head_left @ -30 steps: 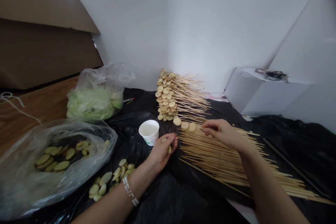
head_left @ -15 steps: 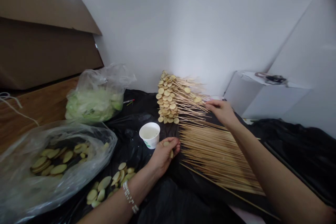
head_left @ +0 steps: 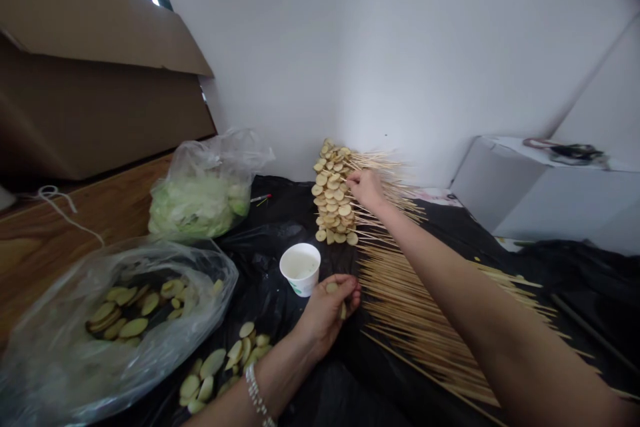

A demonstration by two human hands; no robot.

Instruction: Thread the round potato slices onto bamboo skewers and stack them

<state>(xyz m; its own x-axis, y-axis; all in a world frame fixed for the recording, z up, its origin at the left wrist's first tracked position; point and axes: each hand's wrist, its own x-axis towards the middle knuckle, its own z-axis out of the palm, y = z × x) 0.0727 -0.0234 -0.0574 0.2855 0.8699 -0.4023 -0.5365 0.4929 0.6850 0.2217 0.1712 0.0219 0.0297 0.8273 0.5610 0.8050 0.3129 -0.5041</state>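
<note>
My left hand [head_left: 333, 307] is curled around a few potato slices [head_left: 332, 287], just right of a white paper cup [head_left: 300, 269]. My right hand [head_left: 367, 188] reaches over to the pile of potato skewers [head_left: 331, 193], its fingers pinched at a skewer on the upper part of the pile. What lies within the pinch is mostly covered by the fingers. Slices cluster at the left end of the pile, and bare stick ends point right. Below my right forearm lies a wide layer of plain bamboo skewers [head_left: 415, 307].
Loose potato slices [head_left: 213, 363] lie by my left wrist. An open plastic bag [head_left: 210, 273] holds more slices; behind it stands a bag of pale green vegetables [head_left: 200, 203]. Black plastic sheeting [head_left: 280, 223] covers the surface. A cardboard box [head_left: 110, 100] is at left, a white box [head_left: 500, 180] at right.
My right hand has moved left with the skewer of potato slices, from beyond the stick ends onto the pile. My left hand keeps its hold; the view has shifted slightly.
</note>
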